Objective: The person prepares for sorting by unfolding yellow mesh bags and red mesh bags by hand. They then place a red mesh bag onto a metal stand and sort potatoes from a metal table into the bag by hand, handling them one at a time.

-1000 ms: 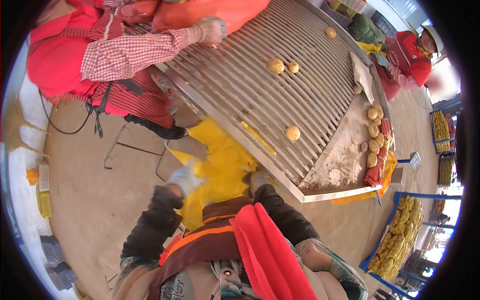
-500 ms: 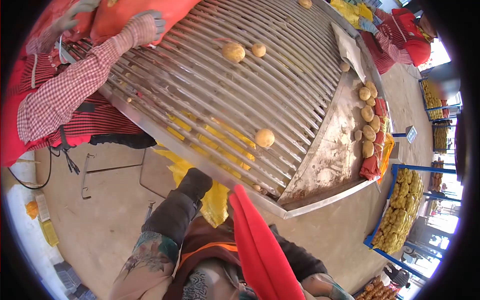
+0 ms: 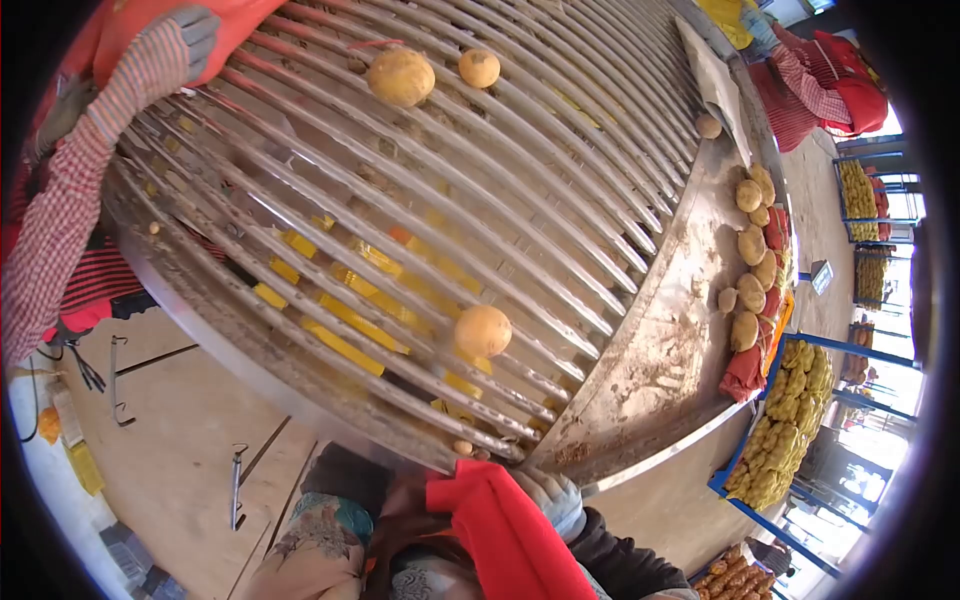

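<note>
My right hand (image 3: 552,497), in a grey and pale-blue glove, is at the near metal rim (image 3: 610,478) of the sorting table, its fingers bent over the edge. My left hand is hidden below the rim; only the dark sleeve (image 3: 345,478) of that arm shows. A red cloth strip (image 3: 500,520) hangs down in front of my body. On the slatted rollers (image 3: 330,190) lie a near potato (image 3: 483,331), a larger potato (image 3: 401,77) and a small potato (image 3: 479,68). Yellow mesh material (image 3: 365,305) shows through the gaps below.
Across the table at left, a co-worker's gloved hand (image 3: 190,45) rests at a red sack (image 3: 130,35). Another person (image 3: 835,85) stands at far right. Several potatoes (image 3: 750,245) line the right ledge beside red mesh bags (image 3: 745,375). A blue rack (image 3: 785,420) holds filled sacks.
My view has moved closer to the table. My right hand has come into view at the rim. My left forearm has gone lower, and the yellow mesh that hung by it is now under the rollers.
</note>
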Available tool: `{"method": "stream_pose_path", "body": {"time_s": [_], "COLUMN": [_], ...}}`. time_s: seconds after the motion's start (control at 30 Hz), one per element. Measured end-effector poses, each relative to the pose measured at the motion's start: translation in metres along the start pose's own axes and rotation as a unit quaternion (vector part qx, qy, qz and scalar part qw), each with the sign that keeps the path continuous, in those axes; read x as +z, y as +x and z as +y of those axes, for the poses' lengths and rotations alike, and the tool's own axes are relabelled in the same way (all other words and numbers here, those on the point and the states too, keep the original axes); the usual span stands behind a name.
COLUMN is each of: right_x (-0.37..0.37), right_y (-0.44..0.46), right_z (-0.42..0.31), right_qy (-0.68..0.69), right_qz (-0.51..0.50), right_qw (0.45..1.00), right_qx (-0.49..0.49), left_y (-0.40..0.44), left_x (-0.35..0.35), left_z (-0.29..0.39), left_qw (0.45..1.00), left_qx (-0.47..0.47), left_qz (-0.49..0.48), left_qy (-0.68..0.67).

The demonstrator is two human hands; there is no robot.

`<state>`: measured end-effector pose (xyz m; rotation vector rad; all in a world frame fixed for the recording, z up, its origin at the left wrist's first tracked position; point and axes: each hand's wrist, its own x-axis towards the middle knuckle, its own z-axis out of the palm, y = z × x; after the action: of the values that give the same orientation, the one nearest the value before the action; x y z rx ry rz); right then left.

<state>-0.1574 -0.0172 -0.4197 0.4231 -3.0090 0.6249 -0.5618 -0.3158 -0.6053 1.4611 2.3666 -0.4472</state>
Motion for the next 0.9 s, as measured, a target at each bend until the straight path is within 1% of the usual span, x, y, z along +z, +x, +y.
{"method": "stream_pose_path", "body": {"time_s": [0.03, 0.07, 0.1, 0.13, 0.17, 0.23, 0.37, 0.4, 0.43, 0.47, 0.5, 0.53, 0.57, 0.6, 0.63, 0.67, 0.7, 0.73, 0.77, 0.8, 0.83, 0.87, 0.9], "right_x": [0.002, 0.003, 0.003, 0.002, 0.002, 0.003, -0.004, -0.001, -0.001, -0.003, -0.003, 0.0, -0.001, -0.005, -0.008, -0.005, -0.001, -0.003, -0.005, -0.008, -0.009, 0.0, 0.005], "right_y": [-0.002, -0.005, -0.008, -0.011, -0.012, -0.012, 0.003, 0.001, 0.0, 0.001, 0.001, 0.0, 0.001, 0.002, 0.004, 0.002, 0.005, 0.011, 0.017, 0.023, 0.028, 0.038, 0.048], "right_z": [0.002, 0.002, 0.002, 0.002, 0.004, 0.005, 0.0, 0.001, -0.001, -0.003, -0.006, -0.008, -0.011, -0.013, -0.015, -0.015, -0.017, -0.024, -0.032, -0.042, -0.052, -0.055, -0.066], "right_qy": [-0.004, -0.005, 0.001, 0.012, 0.019, 0.014, -0.006, -0.017, -0.017, -0.016, -0.012, -0.007, -0.002, 0.014, 0.03, 0.055, 0.079, 0.077, 0.082, 0.119, 0.155, 0.148, 0.148], "right_qz": [-0.004, -0.01, -0.018, -0.027, -0.032, -0.029, 0.006, 0.015, 0.019, 0.007, -0.005, 0.023, 0.024, 0.017, 0.009, 0.052, 0.095, 0.173, 0.174, 0.128, 0.08, 0.062, 0.064], "right_qw": [1.0, 1.0, 1.0, 0.999, 0.999, 0.999, 0.999, 1.0, 1.0, 0.999, 0.999, 0.999, 0.999, 0.998, 0.997, 0.995, 0.99, 0.98, 0.98, 0.984, 0.985, 0.982, 0.981], "right_qx": [0.003, 0.008, 0.009, 0.02, 0.031, 0.034, 0.037, 0.017, 0.017, 0.028, 0.038, 0.045, 0.038, 0.052, 0.065, 0.065, 0.064, 0.063, 0.051, 0.036, 0.023, -0.097, -0.109], "left_y": [0.003, 0.002, 0.005, -0.005, 0.001, -0.004, -0.015, -0.015, -0.018, -0.027, -0.035, -0.038, -0.054, -0.072, -0.089, -0.107, -0.126, -0.143, -0.159, -0.174, -0.187, -0.201, -0.212], "left_x": [-0.052, -0.071, -0.1, -0.117, -0.146, -0.182, -0.226, -0.233, -0.232, -0.226, -0.197, -0.157, -0.107, -0.063, -0.035, -0.027, -0.039, -0.051, -0.064, -0.072, -0.077, -0.083, -0.09], "left_z": [-0.102, -0.134, -0.188, -0.213, -0.259, -0.295, -0.31, -0.303, -0.29, -0.262, -0.2, -0.11, -0.006, 0.09, 0.182, 0.229, 0.248, 0.244, 0.234, 0.223, 0.214, 0.209, 0.199], "left_qw": [0.994, 0.988, 0.98, 0.972, 0.964, 0.951, 0.937, 0.931, 0.928, 0.931, 0.949, 0.97, 0.991, 0.97, 0.768, 0.494, 0.234, 0.062, 0.005, -0.025, -0.043, -0.044, -0.051], "left_qx": [0.042, 0.06, 0.08, 0.083, 0.084, 0.095, 0.119, 0.132, 0.137, 0.132, 0.101, 0.047, -0.035, -0.132, -0.268, -0.302, -0.312, -0.306, -0.291, -0.285, -0.28, -0.279, -0.276], "left_qz": [0.051, 0.06, 0.08, 0.1, 0.119, 0.137, 0.144, 0.15, 0.157, 0.165, 0.153, 0.136, 0.129, 0.118, 0.122, 0.131, 0.158, 0.191, 0.214, 0.239, 0.261, 0.271, 0.278], "left_qy": [0.091, 0.125, 0.164, 0.195, 0.222, 0.259, 0.297, 0.304, 0.309, 0.299, 0.256, 0.194, 0.033, -0.167, -0.569, -0.805, -0.907, -0.931, -0.932, -0.928, -0.923, -0.92, -0.919]}}
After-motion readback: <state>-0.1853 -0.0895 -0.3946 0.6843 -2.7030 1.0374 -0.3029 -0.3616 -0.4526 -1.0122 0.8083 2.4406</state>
